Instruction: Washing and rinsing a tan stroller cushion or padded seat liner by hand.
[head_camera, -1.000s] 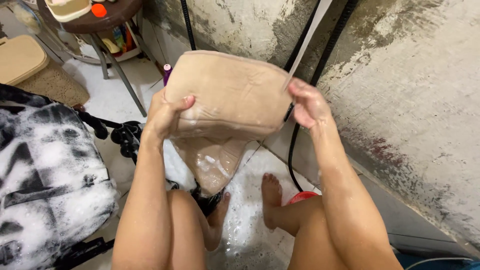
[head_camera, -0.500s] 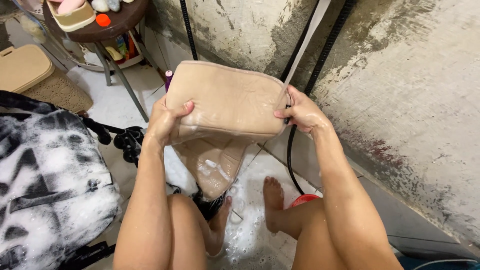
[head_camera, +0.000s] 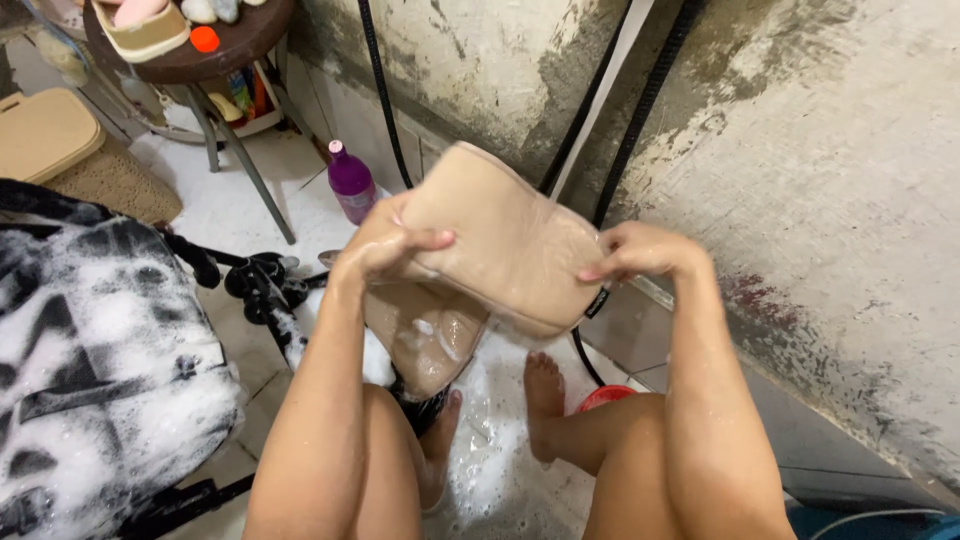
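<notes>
i hold a wet tan bag (head_camera: 505, 240) in front of me with both hands, my left hand (head_camera: 385, 245) closed in a full grip over its left edge, thumb lying across the top face, and my right hand (head_camera: 640, 255) pinching its right edge, fingers curled shut on the fabric. the bag sits tilted between the two grips, its far corner raised toward the stained concrete wall (head_camera: 800, 180) beyond my right grip. a thin stream of water (head_camera: 600, 95) comes down from above and lands on the bag just inside my right grip. a soapy tan flap (head_camera: 425, 335) of the same bag hangs below my left grip, patches of foam on it, down between my knees. beside the water, black hoses (head_camera: 640, 110) run down the wall behind the bag. past my left grip, a purple bottle (head_camera: 350, 182) stands on the white tiled floor (head_camera: 260, 180), near the legs of a round dark stool (head_camera: 215, 50) that carries small items. well to the left of my left grip lies a black-and-white bag (head_camera: 95, 350) covered in suds. under both grips my bare feet (head_camera: 543, 385) rest on the foamy floor, and a red object (head_camera: 606, 396) shows just beside my right foot.
</notes>
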